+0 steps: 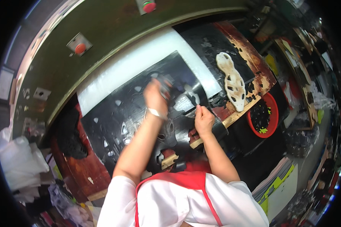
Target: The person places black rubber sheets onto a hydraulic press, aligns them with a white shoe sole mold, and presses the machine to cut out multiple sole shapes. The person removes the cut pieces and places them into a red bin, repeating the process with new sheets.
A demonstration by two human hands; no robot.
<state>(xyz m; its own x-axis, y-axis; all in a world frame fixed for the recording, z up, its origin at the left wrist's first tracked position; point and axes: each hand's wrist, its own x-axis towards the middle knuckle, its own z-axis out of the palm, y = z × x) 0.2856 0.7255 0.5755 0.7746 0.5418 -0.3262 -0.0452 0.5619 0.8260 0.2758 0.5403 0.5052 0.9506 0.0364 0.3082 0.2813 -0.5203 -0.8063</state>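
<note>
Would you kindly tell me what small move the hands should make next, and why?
Perhaps steady the left hand over the black sheet before the right hand pulls. The left is blurred, apparently with something grey at its fingers, while the right seems to pinch the sheet near cut-out gaps, where narrow strips might tear.

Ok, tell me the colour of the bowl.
The bowl is red, best seen in the head view.

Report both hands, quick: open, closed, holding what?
Left hand: closed around a grey object, too blurred to identify.
Right hand: closed, thumb and finger apparently pinching the black sheet.
</note>
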